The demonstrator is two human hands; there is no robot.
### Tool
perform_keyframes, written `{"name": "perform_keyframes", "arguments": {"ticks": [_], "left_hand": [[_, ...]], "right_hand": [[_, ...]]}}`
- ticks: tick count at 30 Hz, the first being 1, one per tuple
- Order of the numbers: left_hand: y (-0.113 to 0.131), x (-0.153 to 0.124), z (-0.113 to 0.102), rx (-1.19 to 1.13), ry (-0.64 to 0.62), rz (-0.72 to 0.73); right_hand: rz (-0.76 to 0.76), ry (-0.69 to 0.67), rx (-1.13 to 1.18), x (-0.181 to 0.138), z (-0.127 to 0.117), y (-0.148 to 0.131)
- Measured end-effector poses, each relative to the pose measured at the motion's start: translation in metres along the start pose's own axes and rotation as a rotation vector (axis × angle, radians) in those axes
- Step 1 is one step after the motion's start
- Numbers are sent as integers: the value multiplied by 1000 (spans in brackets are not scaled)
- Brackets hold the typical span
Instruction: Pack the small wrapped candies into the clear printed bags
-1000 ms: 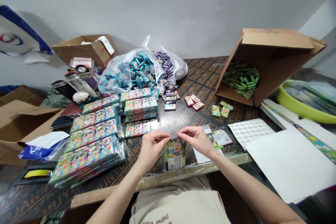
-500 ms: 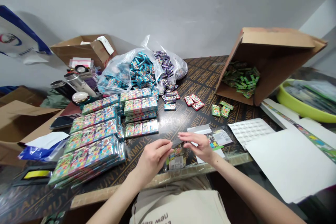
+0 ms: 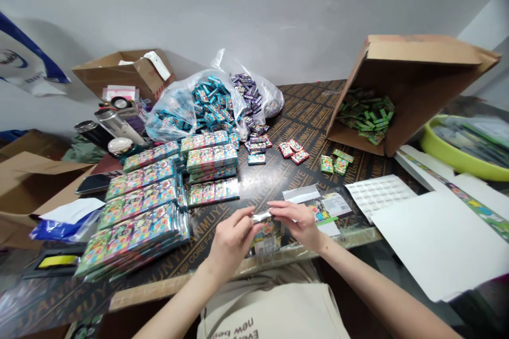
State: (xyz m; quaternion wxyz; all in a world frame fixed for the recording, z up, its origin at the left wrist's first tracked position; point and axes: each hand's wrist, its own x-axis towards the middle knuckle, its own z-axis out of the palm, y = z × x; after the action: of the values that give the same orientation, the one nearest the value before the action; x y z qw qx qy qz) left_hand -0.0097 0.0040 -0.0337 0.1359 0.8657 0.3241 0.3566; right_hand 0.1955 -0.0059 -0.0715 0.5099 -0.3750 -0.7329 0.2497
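At the table's near edge, a transparent plastic bag [image 3: 267, 242] lies with a printed pack visible inside. My left hand [image 3: 233, 235] pinches the left end of its upper edge, thumb against the fingers. My right hand [image 3: 296, 222] grips the other end, its fingers close together. Between my fingertips the film catches the light as a whitish, creased strip. Just beyond my right hand lie another printed pack [image 3: 324, 209] and a transparent sleeve with a white strip [image 3: 301, 194], partly covered by the hand.
Stacked wrapped packs [image 3: 137, 228] fill the left side. Behind them sit plastic bags of small blue boxes [image 3: 212, 103] and purple boxes [image 3: 247, 90]. Loose red boxes [image 3: 294, 151] and green boxes [image 3: 340, 165] lie mid-table. At right are a tipped carton [image 3: 421, 53], white sheets [image 3: 441, 246] and a yellow-green basin [image 3: 457, 161].
The bag's upper edge has gone from a flat, dark film to a creased, shining strip between my fingertips. My right fingers have drawn closer together; both hands stay near the same spot.
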Motion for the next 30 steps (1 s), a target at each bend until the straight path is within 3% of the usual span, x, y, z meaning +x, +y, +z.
{"name": "perform_keyframes", "arguments": {"ticks": [3, 6, 9, 12, 14, 17, 19, 21, 23, 26, 30], "left_hand": [[-7, 1, -2, -4, -9, -23], [-20, -1, -9, -65, 57, -71], [-36, -6, -18, -113, 193, -262], [-55, -14, -26, -114, 329, -524], [-67, -20, -32, -47, 275, -669], [-80, -29, -37, 236, -74, -779], [-82, -31, -33, 408, -295, -766], [-82, -29, -21, 426, -370, -670], [-81, -22, -3, 329, -343, -510], [-88, -9, 23, 182, -296, -313], [-102, 8, 35, 61, -140, -339]], "right_hand": [[97, -6, 34, -3, 7, 1], [395, -45, 181, -16, 17, 13], [634, -253, 367, -28, 27, 30], [682, -200, 404, -18, 33, 46], [610, -142, 303, 3, 34, 57], [462, -216, -59, 48, 34, 82], [460, -185, -387, 78, 35, 103], [531, -88, -633, 104, 36, 124], [562, -85, -707, 125, 37, 143], [499, -191, -656, 143, 35, 159], [431, -296, -542, 142, 25, 155]]}}
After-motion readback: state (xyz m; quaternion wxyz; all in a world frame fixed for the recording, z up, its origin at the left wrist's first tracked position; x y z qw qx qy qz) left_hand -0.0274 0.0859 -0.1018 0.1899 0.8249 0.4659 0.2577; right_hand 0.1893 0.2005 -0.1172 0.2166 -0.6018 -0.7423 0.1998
